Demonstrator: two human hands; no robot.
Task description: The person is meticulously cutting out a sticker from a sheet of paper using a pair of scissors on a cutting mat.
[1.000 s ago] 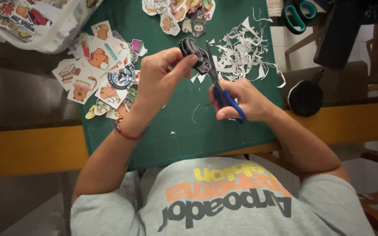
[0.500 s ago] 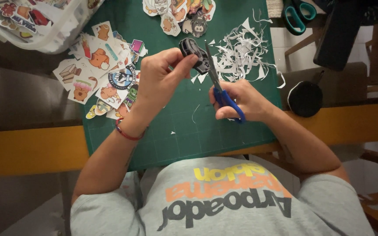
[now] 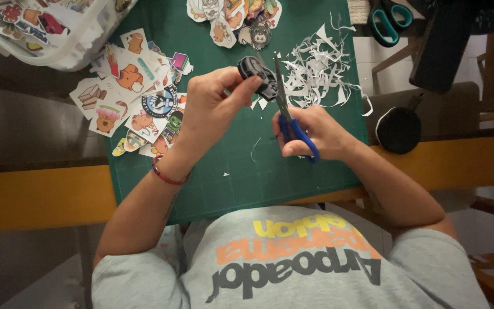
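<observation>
My left hand [image 3: 212,106] pinches a dark, black-and-grey sticker cutout [image 3: 260,78] between thumb and fingers, above the green cutting mat [image 3: 247,177]. My right hand [image 3: 318,131] grips blue-handled scissors [image 3: 284,109]. Their blades point away from me and sit against the right edge of the cutout. The two hands are close together over the middle of the mat.
White paper trimmings [image 3: 315,68] lie at the mat's right. Uncut cartoon stickers [image 3: 132,97] are piled at the left, cut ones [image 3: 235,20] at the top. Teal scissors [image 3: 390,20], a black round object [image 3: 398,129] and a clear plastic bag of stickers [image 3: 41,28] lie around the mat.
</observation>
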